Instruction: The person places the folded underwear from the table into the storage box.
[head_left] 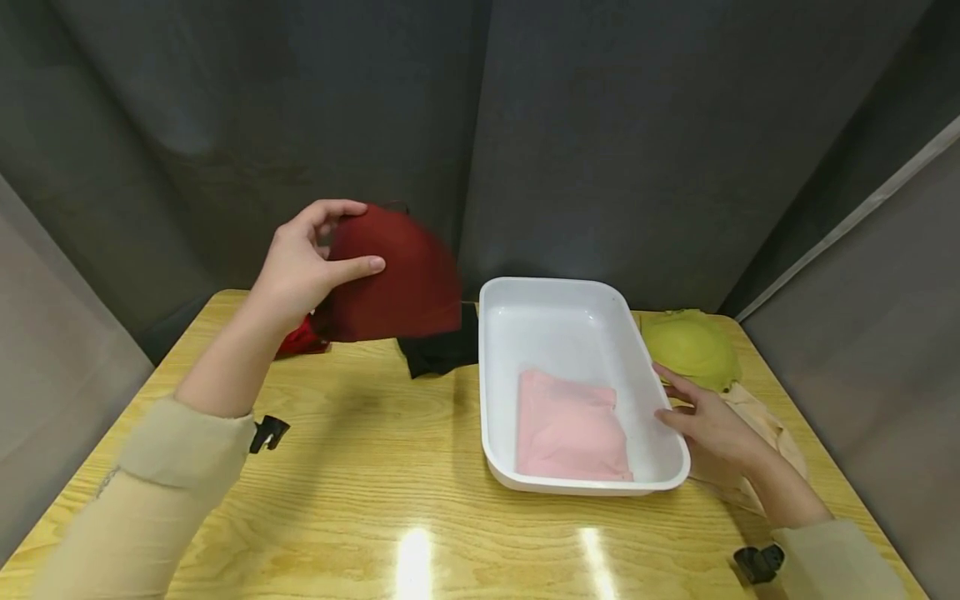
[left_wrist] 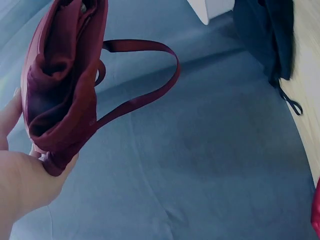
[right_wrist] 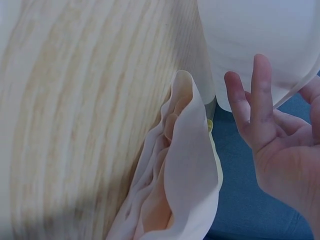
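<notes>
My left hand [head_left: 300, 258] grips a folded dark red bra [head_left: 401, 275] by its edge, thumb on the near side, above the table. In the left wrist view the bra's folded layers [left_wrist: 65, 85] and a loose strap [left_wrist: 150, 95] show. My right hand [head_left: 716, 421] holds the right rim of a white plastic tub [head_left: 555, 304], its thumb hooked over the rim. Two of its fingers [right_wrist: 261, 95] reach along the tub's outer wall in the right wrist view. A folded pink bra [head_left: 573, 429] lies inside the tub.
On the table [head_left: 360, 483], a black garment [head_left: 442, 346] lies left of the tub and a bright red one [head_left: 303, 340] farther left. A yellow-green bra [head_left: 693, 346] and a beige bra [right_wrist: 192, 165] lie to the right. Grey curtains [head_left: 600, 150] stand behind.
</notes>
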